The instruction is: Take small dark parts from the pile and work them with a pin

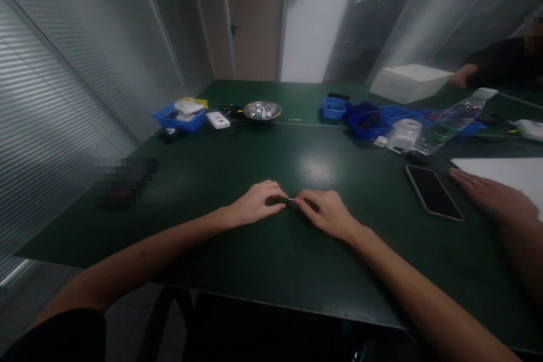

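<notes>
Near the middle of the green table, my left hand (258, 202) and my right hand (324, 210) meet almost fingertip to fingertip. Between them is a small dark object with a shiny, metal-looking bit (291, 202); its kind is too small and blurred to tell. My left thumb and fingers pinch its left end. On the other side, my right thumb and fingers close on the right end, hiding much of it. Both hands rest low over the tabletop, wrists coming in from either side.
A phone (433, 192) lies at right, beside another person's hand (494, 195) on white paper (504, 167). Farther back are a plastic bottle (453, 121), blue trays (334, 108), a white box (409, 82), a metal bowl (262, 111) and a filled blue basket (180, 119).
</notes>
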The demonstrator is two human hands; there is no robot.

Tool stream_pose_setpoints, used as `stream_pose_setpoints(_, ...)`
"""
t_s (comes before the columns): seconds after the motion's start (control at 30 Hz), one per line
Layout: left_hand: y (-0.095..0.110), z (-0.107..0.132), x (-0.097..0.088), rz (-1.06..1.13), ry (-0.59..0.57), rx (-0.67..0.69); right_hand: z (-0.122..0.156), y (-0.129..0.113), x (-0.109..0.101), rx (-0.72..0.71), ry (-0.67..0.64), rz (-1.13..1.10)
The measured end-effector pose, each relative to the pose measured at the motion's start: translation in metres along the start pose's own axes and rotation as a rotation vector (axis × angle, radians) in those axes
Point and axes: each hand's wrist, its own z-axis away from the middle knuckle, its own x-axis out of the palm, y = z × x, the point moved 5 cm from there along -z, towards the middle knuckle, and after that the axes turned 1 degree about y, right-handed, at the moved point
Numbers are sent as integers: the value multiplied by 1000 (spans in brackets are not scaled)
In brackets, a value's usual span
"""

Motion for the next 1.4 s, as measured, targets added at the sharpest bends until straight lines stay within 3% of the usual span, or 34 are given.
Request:
stream_pose_setpoints(0.33, 0, 2, 0, -2, -13, -20, -1, -4, 0, 8, -2, 9)
stream_pose_setpoints(0.47, -3, 6, -11, 72, -137, 52, 2, -2, -4, 29, 7, -29)
stream_pose_setpoints(0.53, -12, 8, -23, 101, -188, 76, 2, -1, -6, 38, 16, -49)
stream_pose_setpoints(0.6, -31, 11, -42, 66, -164, 46, 2, 0, -8, 37, 22, -61)
stream_pose_setpoints(0.7, -75, 21, -83, -110, -16, -121, 3, 0, -8, 32, 25, -61)
stream_pose_setpoints(0.83, -142, 53, -146, -385, 220, -439, 5, 2, -7, 34, 32, -50)
stream_pose_setpoints(0.97, -185, 87, -184, -480, 324, -612, 5, 2, -8, 34, 29, -53)
stream_pose_setpoints(1.1, -207, 107, -204, -509, 410, -754, 5, 3, -8, 43, 14, -54)
stream_pose_setpoints(1.23, -217, 118, -212, -521, 373, -919, 5, 3, -8, 42, 6, -64)
stream_pose_setpoints(1.3, -216, 119, -213, -513, 360, -933, 5, 3, -7, 42, -6, -70)
stream_pose_setpoints(1.4, -204, 117, -213, -556, 429, -878, 4, 3, -8, 47, -9, -64)
